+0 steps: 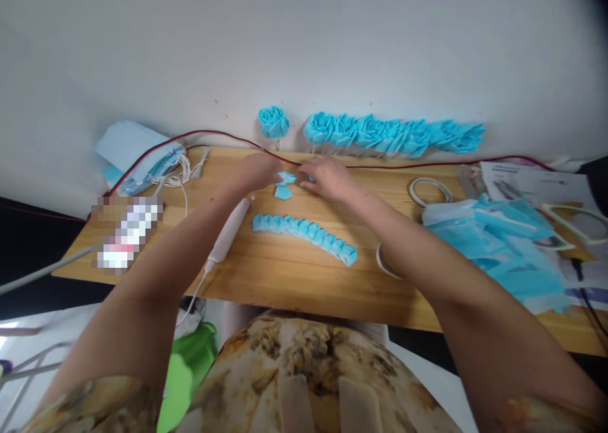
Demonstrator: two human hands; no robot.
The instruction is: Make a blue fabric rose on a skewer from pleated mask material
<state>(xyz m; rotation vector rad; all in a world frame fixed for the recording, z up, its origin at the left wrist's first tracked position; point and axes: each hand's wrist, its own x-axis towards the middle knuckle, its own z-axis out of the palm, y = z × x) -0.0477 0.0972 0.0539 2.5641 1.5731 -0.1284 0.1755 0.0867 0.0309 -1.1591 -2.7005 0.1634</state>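
At the far edge of the wooden table, my left hand is closed, its fingertips mostly hidden, just beside a small blue folded piece. My right hand is curled opposite it, with a bit of blue showing between thumb and fingers. Between the two hands a flat blue petal-like piece lies on the wood. Nearer to me stretches a curved row of overlapping blue folded pieces. Beyond my hands, a single blue flower on a thin stem stands by the wall.
A line of blue flowers runs along the wall, behind a red-black cable. A white corded tool lies left. Blue sheets, a tape roll and papers cover the right; a pale-blue stack sits far left.
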